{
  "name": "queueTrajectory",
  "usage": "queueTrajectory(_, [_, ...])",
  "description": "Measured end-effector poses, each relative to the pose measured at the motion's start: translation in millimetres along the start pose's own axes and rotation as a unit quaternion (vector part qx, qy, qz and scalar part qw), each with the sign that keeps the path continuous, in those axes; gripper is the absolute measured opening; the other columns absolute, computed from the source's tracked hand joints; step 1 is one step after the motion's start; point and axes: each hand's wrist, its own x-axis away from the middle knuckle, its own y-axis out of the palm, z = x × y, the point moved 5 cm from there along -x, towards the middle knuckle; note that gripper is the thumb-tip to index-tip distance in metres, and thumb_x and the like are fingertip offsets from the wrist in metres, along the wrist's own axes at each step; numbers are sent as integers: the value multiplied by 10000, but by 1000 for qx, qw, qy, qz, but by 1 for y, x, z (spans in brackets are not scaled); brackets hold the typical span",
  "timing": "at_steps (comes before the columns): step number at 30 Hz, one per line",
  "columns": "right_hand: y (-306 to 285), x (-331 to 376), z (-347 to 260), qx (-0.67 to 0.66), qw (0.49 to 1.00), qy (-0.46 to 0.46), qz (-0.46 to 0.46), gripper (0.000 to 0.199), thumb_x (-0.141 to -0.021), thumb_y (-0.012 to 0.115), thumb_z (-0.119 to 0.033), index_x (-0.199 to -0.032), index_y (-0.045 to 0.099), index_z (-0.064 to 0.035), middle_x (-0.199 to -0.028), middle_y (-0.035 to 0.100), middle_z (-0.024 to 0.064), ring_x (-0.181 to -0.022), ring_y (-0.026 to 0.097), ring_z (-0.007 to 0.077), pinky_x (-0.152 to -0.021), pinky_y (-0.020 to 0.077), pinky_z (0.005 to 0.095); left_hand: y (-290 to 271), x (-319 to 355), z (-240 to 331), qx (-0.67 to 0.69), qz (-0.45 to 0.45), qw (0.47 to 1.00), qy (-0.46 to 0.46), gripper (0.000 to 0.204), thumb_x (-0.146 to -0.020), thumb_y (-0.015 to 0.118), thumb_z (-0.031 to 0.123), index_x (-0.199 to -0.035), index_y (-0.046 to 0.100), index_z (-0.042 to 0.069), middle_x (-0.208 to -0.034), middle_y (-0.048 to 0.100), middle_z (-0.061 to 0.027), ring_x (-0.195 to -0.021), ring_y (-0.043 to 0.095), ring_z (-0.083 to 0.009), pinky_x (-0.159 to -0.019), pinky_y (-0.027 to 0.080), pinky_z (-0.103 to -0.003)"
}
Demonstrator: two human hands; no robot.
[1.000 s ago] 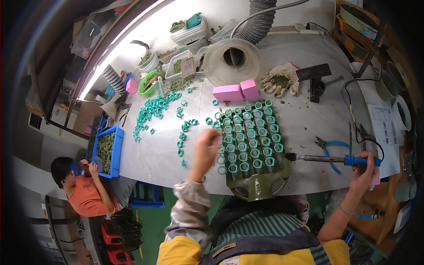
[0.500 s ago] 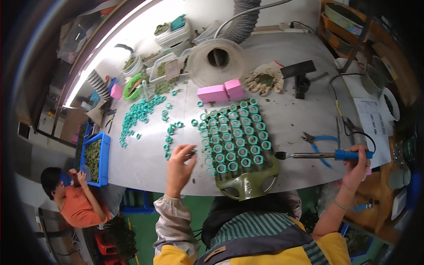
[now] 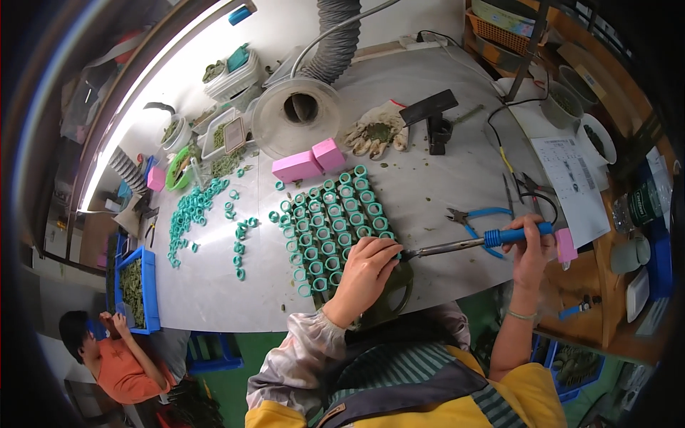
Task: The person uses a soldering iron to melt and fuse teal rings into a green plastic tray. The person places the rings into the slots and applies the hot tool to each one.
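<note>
My right hand (image 3: 530,255) grips a soldering iron (image 3: 451,247) by its blue handle, the metal shaft lying across toward the left. Over the lower right part of an olive-green rack (image 3: 391,294) is my left hand (image 3: 365,277), its fingers curled together near the iron's dark tip. What they hold, if anything, is hidden. Teal nut-shaped rings (image 3: 329,222) stand in rows on the rack, and my left hand covers some of them. To the left of the rack lies a loose pile of more teal rings (image 3: 194,214), with a short line of others between.
Pink blocks (image 3: 300,167), a stained glove (image 3: 378,130) and a black stand (image 3: 432,118) lie beyond the rack. Blue-handled pliers (image 3: 477,222) rest beneath the iron. A funnel hood (image 3: 296,118) stands at the back. At left, a person in orange (image 3: 128,367) works beside a blue crate (image 3: 151,296).
My left hand has moved right, from beside the rack's left edge to over its lower right part. The iron has come closer to the rack and its tip meets my left fingers' area. The view has shifted.
</note>
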Motion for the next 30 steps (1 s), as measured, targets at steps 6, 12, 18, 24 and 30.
queueTrajectory(6, [-15,-8,-11,15,1000,-13,20,194,-954,606,-203,-916,635,-16,-774,672,99,-509,576,130,-463,483,234,-2,0,0,-4,-11,1000,-2,286,-797,697,33,-1083,686,27,-1097,656,-102,-1025,573,-307,-916,466,-394])
queueTrajectory(12, [-36,-15,-17,32,993,-19,114,225,-940,627,-253,-867,622,-40,-755,657,90,-538,574,128,-473,469,228,-48,19,10,20,70,992,-101,380,-824,695,39,-1195,612,23,-1186,569,-99,-1060,549,-267,-926,437,-360])
queueTrajectory(18, [-28,-18,-14,39,988,-4,148,245,-936,642,-280,-873,645,-43,-757,655,75,-553,585,118,-526,487,228,-83,168,-42,442,306,722,-436,513,-928,602,47,-1398,396,36,-1222,536,-118,-1108,535,-244,-977,447,-364])
queueTrajectory(24, [-29,-20,-11,10,989,48,138,263,-941,632,-273,-953,673,-14,-810,673,76,-658,653,128,-688,568,220,-9,182,-36,748,172,470,-436,399,-882,533,-84,-1261,493,34,-1183,597,-109,-1056,600,-225,-806,512,-331])
queueTrajectory(30, [-3,-19,-14,-83,988,104,73,308,-974,593,-261,-1063,654,27,-971,697,118,-813,706,182,-771,591,242,-12,174,-36,742,173,462,-454,491,-848,515,-83,-1307,454,82,-1266,544,-134,-1096,570,-237,-879,503,-351])
